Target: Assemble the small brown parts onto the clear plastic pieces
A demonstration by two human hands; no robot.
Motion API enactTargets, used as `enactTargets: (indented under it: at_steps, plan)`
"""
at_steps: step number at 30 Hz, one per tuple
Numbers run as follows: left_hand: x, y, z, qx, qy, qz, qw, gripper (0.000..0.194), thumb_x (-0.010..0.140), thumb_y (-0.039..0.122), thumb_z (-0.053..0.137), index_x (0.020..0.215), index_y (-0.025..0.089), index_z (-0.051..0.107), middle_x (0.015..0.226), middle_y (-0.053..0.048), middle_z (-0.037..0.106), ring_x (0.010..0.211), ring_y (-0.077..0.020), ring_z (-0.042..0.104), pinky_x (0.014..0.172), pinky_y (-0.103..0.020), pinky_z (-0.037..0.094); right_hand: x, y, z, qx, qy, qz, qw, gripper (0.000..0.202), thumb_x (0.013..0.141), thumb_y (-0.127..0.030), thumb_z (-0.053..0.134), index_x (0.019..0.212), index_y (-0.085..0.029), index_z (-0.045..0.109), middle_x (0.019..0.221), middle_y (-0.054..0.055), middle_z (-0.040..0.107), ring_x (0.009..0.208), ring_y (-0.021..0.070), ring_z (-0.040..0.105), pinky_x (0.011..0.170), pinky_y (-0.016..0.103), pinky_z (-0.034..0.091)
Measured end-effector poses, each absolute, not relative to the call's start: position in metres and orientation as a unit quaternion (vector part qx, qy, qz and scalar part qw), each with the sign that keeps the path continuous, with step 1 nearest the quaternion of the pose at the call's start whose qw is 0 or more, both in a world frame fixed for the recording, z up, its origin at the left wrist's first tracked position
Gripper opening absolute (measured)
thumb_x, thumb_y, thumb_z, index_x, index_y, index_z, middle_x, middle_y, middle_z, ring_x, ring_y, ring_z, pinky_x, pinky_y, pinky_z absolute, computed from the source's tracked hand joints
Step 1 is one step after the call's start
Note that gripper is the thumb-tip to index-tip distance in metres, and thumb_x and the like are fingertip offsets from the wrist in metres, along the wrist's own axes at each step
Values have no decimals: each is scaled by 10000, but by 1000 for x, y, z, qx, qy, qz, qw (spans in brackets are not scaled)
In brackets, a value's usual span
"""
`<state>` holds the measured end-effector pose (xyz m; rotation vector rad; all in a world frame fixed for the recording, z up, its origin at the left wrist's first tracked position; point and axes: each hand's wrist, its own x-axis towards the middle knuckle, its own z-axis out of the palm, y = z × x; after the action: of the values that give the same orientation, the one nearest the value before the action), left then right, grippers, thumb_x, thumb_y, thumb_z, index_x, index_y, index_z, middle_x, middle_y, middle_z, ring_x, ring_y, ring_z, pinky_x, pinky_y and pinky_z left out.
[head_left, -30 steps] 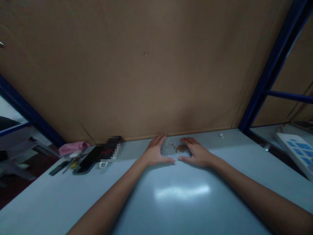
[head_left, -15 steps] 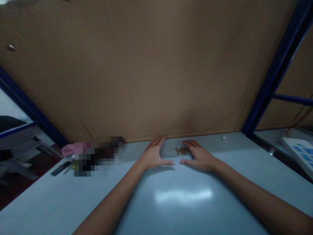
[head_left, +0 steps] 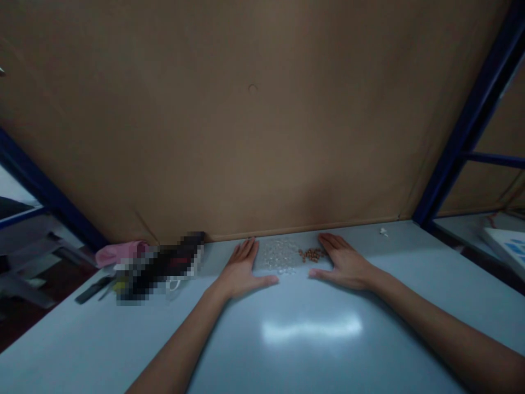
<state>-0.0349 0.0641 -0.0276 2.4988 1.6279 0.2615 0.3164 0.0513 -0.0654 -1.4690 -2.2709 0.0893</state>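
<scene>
Between my hands, near the back of the grey table (head_left: 311, 361), lies a spread of small clear beads or pellets (head_left: 281, 255). Right beside them, on their right side, sits a small cluster of brown bead-like pieces (head_left: 311, 255). My left hand (head_left: 243, 272) rests at the left edge of the clear pieces, fingers stretched out and thumb pointing right. On the other side, my right hand (head_left: 344, 264) borders the brown pieces, fingers extended and thumb turned left. Neither hand holds anything. The exact kind of the small pieces is too fine to tell.
A cardboard panel (head_left: 254, 142) rises along the table's back edge between blue metal posts (head_left: 463, 120). At left lie a pink cloth (head_left: 121, 253) and a pixelated dark item (head_left: 164, 271). A small white scrap (head_left: 383, 232) lies at back right.
My left hand has moved left, away from the clear pieces, which now show spread wider. The gap between my hands has grown. The view has shifted slightly.
</scene>
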Motion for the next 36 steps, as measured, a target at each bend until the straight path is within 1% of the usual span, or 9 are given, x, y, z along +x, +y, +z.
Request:
enactTargets:
  at_steps: [5,11,17,24,28,33,36]
  plan:
    - [-33,64,-39,837,531,117,67,1291,719,913,640,1690,136,293,1752,-189,174,1631,-434,152,1337,-563,170,318,53,-71,-520,-821,21,234,1147,831,-906,563,1636,-100,430,1641,248,452,1505,463,427,1256,612,348]
    - [-30,62,-41,842,523,115,63,1269,741,905,630,1703,167,257,1758,-166,172,1634,-424,153,1338,-567,160,320,53,-75,-510,-828,10,235,1098,855,-885,554,1646,-135,422,1651,224,449,1509,459,424,1255,614,349]
    - [-26,57,-32,839,534,79,66,1271,761,918,584,1693,113,271,1758,-186,156,1640,-414,140,1346,-536,152,319,52,-72,-514,-829,8,219,1086,877,-882,523,1614,-86,461,1650,248,440,1519,450,414,1271,586,340]
    - [-28,60,-34,847,521,87,59,1215,795,892,564,1692,126,274,1759,-168,183,1641,-412,155,1344,-542,149,317,51,-67,-515,-829,17,218,1073,873,-887,523,1604,-103,482,1641,239,457,1520,454,414,1276,599,329]
    - [-26,58,-31,845,524,86,68,1222,787,899,574,1688,124,289,1756,-174,184,1640,-412,151,1348,-533,146,315,50,-63,-523,-828,22,202,1106,875,-894,509,1595,-56,484,1648,265,432,1525,463,404,1279,600,325]
    - [-19,53,-20,841,536,47,63,1275,808,928,511,1687,42,252,1754,-214,125,1646,-403,100,1356,-506,117,314,46,-56,-519,-832,12,194,1116,888,-896,478,1590,-28,481,1642,276,435,1523,456,409,1279,594,324]
    - [-17,51,-16,840,539,24,52,1288,824,947,449,1691,22,218,1756,-222,94,1650,-392,84,1355,-493,120,314,44,-54,-520,-835,5,180,1135,902,-896,443,1583,12,473,1638,288,436,1525,445,407,1289,565,314]
